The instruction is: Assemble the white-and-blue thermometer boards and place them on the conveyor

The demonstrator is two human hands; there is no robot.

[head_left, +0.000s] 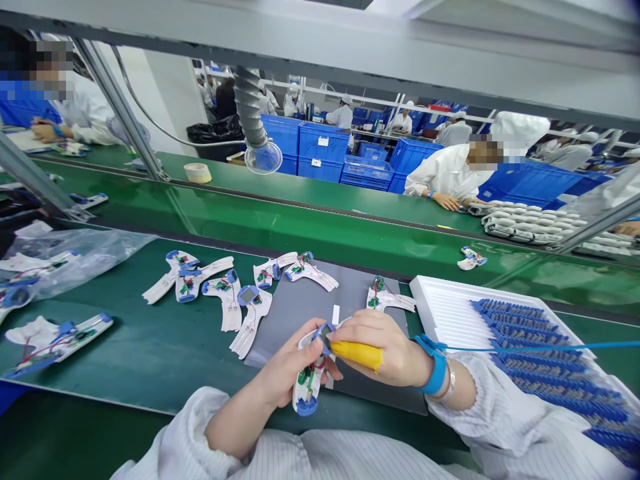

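Our left hand (287, 363) is closed around a white device (309, 381), a strip-shaped part with a blue clip, a small circuit board, thin wires and a little screen, and holds it upright just above the near edge of a grey mat (300, 313). Our right hand (385, 345) curls over a yellow tapered piece (356, 355), grasping it with its tip against the device; we cannot tell exactly what the piece is. A blue wrist strap (436, 365) circles our right wrist, and its blue cord (540, 348) runs off to the right. More devices lie on the mat (307, 270) (390, 297) and just left of it (200, 280) on the green table (120, 363). Further left, another device (60, 340) lies flat near a plastic bag (85, 257) holding still more. To our right, a white tray (440, 313) carries rows of blue parts (550, 380). Across a far green belt (320, 220), a co-worker's hands (445, 200) rest beside a stack of white strips (520, 223), with blue crates (323, 150) beyond.
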